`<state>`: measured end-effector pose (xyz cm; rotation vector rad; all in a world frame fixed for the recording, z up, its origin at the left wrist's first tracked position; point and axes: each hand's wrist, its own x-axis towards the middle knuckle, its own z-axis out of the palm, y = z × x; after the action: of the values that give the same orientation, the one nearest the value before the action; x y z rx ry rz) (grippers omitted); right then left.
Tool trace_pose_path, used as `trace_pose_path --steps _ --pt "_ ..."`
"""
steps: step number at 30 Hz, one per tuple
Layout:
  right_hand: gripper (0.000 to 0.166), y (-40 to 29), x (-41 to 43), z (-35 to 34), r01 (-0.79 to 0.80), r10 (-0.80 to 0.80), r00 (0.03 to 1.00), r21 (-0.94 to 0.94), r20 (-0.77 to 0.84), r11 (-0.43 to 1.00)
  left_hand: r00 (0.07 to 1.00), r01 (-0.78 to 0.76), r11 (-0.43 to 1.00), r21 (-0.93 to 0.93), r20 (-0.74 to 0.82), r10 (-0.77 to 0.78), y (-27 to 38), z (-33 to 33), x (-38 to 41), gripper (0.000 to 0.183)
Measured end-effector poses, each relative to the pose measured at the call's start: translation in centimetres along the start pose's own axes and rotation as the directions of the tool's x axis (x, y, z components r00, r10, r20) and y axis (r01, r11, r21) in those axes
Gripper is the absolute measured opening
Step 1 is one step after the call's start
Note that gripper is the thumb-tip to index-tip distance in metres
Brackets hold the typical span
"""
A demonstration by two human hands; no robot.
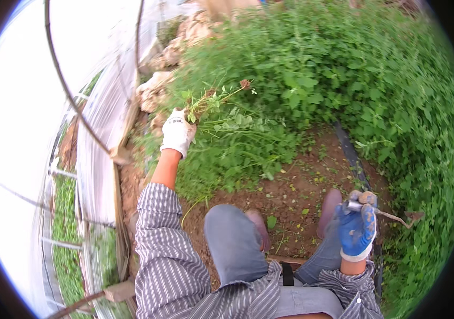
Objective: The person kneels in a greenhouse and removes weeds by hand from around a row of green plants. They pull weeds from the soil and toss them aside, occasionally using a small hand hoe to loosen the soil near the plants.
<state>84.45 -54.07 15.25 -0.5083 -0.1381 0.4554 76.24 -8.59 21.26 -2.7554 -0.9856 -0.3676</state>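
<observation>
My left hand (178, 131), in a white knit work glove, is closed around a bunch of uprooted green plants (219, 97) with soil on their roots. It is stretched out over the left edge of a dense green patch. On the right, my right hand (356, 223) wears a soiled blue-coated glove and grips a small hand hoe (392, 216) by its handle. The hoe's thin bent shank and rusty blade point right, over the leaves. Brown soil (294, 191) with scattered small leaves lies between the hands and my feet.
Tall leafy plants (330, 75) fill the top and right. A black drip hose (348, 149) runs through them. To the left are rocks (153, 89), a wooden board (120, 223), plastic sheeting (101, 131) and curved poles (65, 85) of a greenhouse.
</observation>
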Motion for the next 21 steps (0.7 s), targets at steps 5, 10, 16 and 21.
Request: trace_pose_path --steps 5,10,16,21 --pt "0.032 0.2 -0.9 -1.8 -0.017 0.020 0.972 -0.014 0.234 1.000 0.916 0.377 0.847 -0.375 0.018 -0.400 -12.3 -3.1 -12.4 0.037" --pt "0.039 0.8 -1.0 -2.8 0.254 -0.103 0.890 -0.296 0.443 0.921 0.799 0.544 0.435 -0.718 0.283 -0.531 -15.7 -2.2 -28.2 0.027" --pt "0.034 2.5 -0.1 -2.6 0.038 0.031 0.970 -0.274 0.243 0.961 0.666 0.401 -0.182 -0.898 0.422 -0.616 -19.3 -6.0 -40.3 0.032" --pt "0.035 5.0 0.0 -1.4 0.031 0.034 0.974 -0.278 0.224 0.960 0.326 -0.037 -0.028 -0.999 0.014 -0.945 -38.6 -21.4 -47.1 0.025"
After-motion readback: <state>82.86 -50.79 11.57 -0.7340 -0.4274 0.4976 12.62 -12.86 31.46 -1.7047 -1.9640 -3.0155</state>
